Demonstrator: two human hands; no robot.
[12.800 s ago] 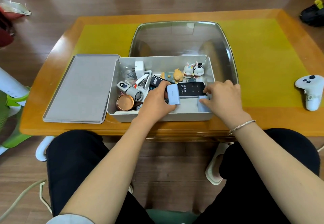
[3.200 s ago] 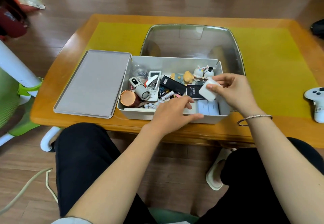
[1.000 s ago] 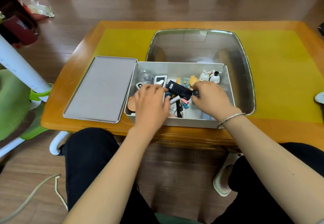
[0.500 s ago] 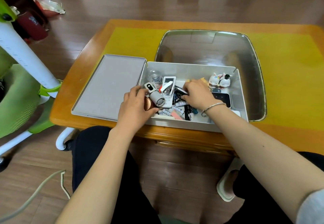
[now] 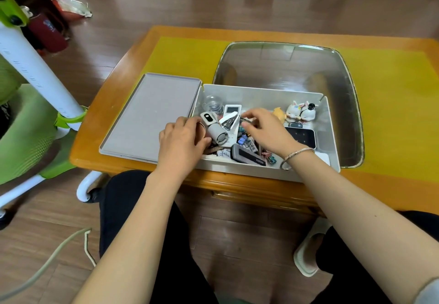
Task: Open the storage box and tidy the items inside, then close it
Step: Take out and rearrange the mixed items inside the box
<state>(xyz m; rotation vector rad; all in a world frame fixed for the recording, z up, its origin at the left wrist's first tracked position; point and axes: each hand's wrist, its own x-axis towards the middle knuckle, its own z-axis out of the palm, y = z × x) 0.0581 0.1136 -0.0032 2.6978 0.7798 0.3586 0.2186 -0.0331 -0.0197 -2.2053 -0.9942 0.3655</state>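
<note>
The open storage box (image 5: 263, 168) sits at the centre of the frame on the near edge of the table (image 5: 114, 161), with its grey lid (image 5: 149, 116) lying flat just left of it. The left hand (image 5: 181, 142) has its grip curled round a copper-coloured round tin (image 5: 202, 129) at the box's left end, beside a small grey fan (image 5: 217, 135). The right hand (image 5: 268, 131) reaches among the clutter in the middle of the box with bent fingers, and I cannot tell whether its grip holds anything.
</note>
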